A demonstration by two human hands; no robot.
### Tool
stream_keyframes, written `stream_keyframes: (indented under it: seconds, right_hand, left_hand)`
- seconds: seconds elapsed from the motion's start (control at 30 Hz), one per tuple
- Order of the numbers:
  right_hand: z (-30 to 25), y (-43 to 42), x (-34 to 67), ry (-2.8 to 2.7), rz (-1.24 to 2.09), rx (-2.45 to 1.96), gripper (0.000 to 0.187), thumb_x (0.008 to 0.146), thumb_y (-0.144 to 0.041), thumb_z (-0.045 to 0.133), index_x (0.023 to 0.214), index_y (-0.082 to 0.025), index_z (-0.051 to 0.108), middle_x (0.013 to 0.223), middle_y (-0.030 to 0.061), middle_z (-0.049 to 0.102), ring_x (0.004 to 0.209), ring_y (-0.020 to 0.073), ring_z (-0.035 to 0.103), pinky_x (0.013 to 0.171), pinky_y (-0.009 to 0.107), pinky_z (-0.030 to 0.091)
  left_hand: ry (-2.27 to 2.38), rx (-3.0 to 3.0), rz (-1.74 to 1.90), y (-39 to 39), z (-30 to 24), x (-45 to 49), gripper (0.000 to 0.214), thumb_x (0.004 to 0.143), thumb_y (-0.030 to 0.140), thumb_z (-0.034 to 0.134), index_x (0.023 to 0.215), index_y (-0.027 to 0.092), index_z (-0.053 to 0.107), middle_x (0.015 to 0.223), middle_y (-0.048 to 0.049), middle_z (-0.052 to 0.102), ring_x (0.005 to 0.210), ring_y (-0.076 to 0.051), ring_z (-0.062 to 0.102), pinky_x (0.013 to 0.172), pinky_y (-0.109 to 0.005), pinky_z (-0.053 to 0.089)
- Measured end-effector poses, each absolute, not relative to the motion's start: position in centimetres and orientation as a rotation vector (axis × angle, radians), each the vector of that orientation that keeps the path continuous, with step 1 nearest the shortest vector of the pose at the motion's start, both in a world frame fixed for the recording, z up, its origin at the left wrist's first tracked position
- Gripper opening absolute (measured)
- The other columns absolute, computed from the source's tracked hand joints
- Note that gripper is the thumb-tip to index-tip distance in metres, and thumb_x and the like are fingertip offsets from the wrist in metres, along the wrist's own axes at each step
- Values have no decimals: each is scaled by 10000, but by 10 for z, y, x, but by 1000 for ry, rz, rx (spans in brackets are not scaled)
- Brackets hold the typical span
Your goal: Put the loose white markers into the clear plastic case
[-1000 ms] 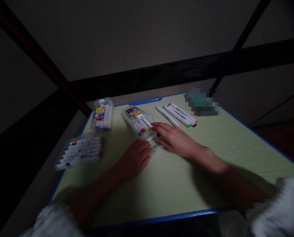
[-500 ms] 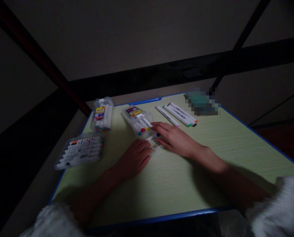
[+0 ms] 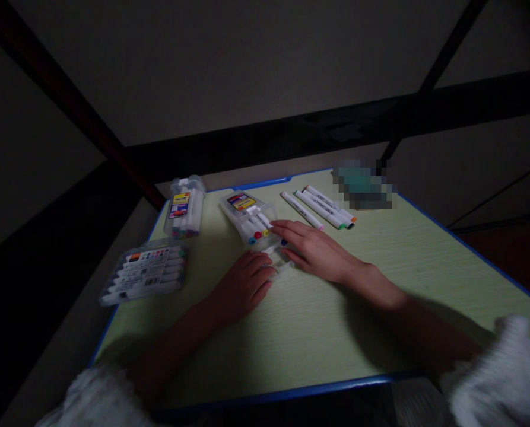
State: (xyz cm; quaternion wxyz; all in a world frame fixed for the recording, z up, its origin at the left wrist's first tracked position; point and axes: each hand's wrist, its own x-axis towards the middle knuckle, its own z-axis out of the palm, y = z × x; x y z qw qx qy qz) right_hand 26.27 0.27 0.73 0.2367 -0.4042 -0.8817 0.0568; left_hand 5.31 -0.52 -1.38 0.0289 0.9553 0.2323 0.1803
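A clear marker case point(image 3: 244, 210) lies open on the pale green desk point(image 3: 336, 344), with coloured marker caps showing at its near end. My right hand point(image 3: 316, 252) reaches into that open end, index finger and thumb closed around a dark-blue-capped marker point(image 3: 284, 242). My left hand point(image 3: 242, 284) sits just in front of the case, fingers curled on its clear lid flap point(image 3: 277, 261). The room is dim, so the grip details are faint.
Three loose white markers point(image 3: 322, 209) lie side by side behind my right hand. A second clear marker case point(image 3: 184, 207) sits at the back left and a flat marker pack point(image 3: 144, 274) at the left edge. A blurred teal object point(image 3: 362, 185) is at the back right.
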Motion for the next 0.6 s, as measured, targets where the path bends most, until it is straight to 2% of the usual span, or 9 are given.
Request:
stream_keyframes:
  seconds: [0.37, 0.6]
  right_hand:
    - [10, 1, 260, -2431, 148, -1100, 404, 858, -163, 399, 1246, -62, 445, 1241, 167, 486, 1148, 256, 481, 949, 421, 456]
    - [8, 3, 262, -2413, 175, -1086, 414, 843, -150, 423, 1252, -89, 424, 1303, 162, 471, 1205, 245, 449, 990, 434, 421]
  left_hand:
    - [699, 2957, 585, -6, -13, 54, 164, 863, 169, 444, 988, 120, 539, 1030, -105, 557, 1043, -218, 481, 939, -409, 432]
    - [701, 2945, 584, -6, -12, 54, 173, 862, 168, 437, 994, 124, 539, 1033, -107, 557, 1043, -216, 478, 932, -411, 434]
